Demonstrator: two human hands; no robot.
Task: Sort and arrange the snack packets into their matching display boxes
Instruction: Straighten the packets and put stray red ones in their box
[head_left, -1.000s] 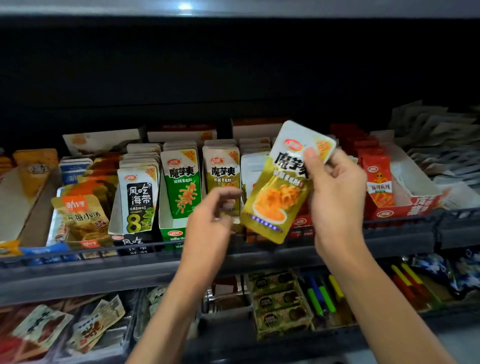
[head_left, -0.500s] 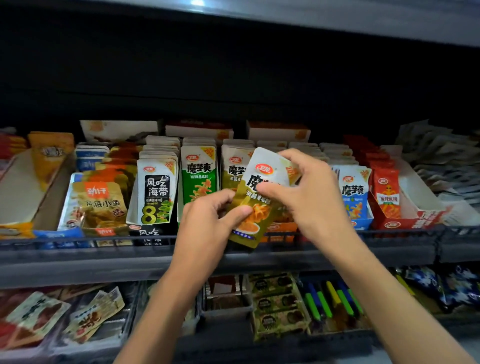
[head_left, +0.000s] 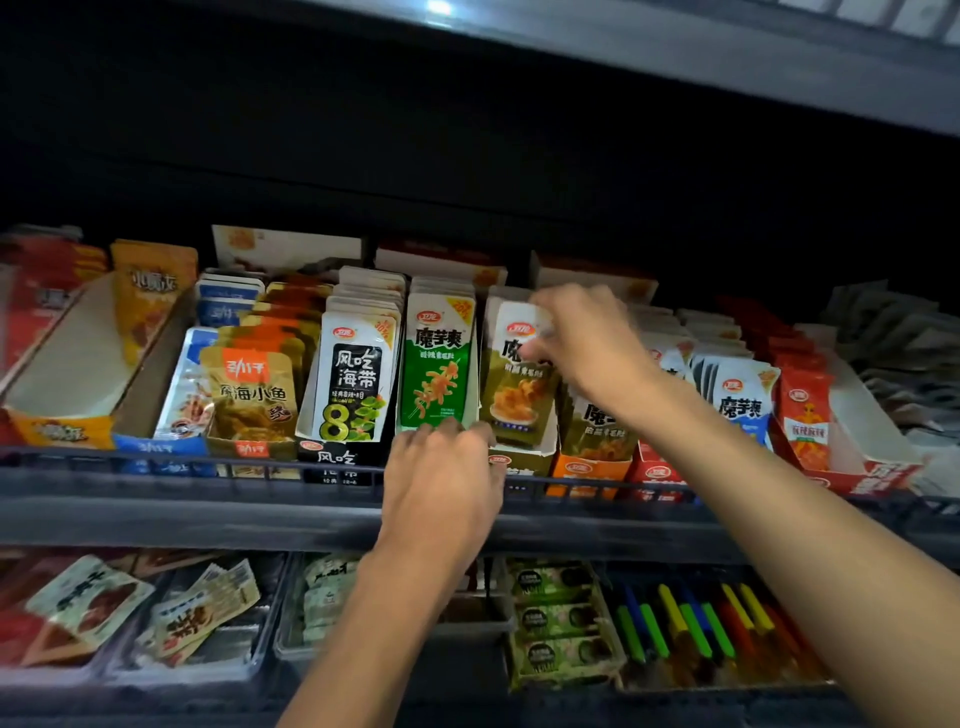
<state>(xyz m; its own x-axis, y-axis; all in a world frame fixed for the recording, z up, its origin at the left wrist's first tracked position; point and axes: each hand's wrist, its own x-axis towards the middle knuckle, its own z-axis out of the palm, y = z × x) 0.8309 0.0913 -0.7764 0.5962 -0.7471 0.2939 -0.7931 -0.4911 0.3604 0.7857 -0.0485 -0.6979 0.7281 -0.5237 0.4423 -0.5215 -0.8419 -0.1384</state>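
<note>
Hands are both up at the shelf (head_left: 156, 499) where the display boxes sit in a row. The right hand (head_left: 582, 343) is a bit blurry, but its thumb and fingers look clamped on the top edge of the olive-gold packet (head_left: 511, 395). That packet stands upright at the front of the white box (head_left: 524, 451), just right of the green packet (head_left: 439, 374). The left hand (head_left: 441, 483) is lower, with its fingers bent over the front lip of the boxes, right under the green packet. Honestly can't tell if it's gripping anything or just resting there. Left of the green one is a black-and-white packet (head_left: 353, 384) in its own box. To the right you get an orange box (head_left: 587, 470), then a blue packet (head_left: 740, 400) and a red packet (head_left: 805, 415).
</note>
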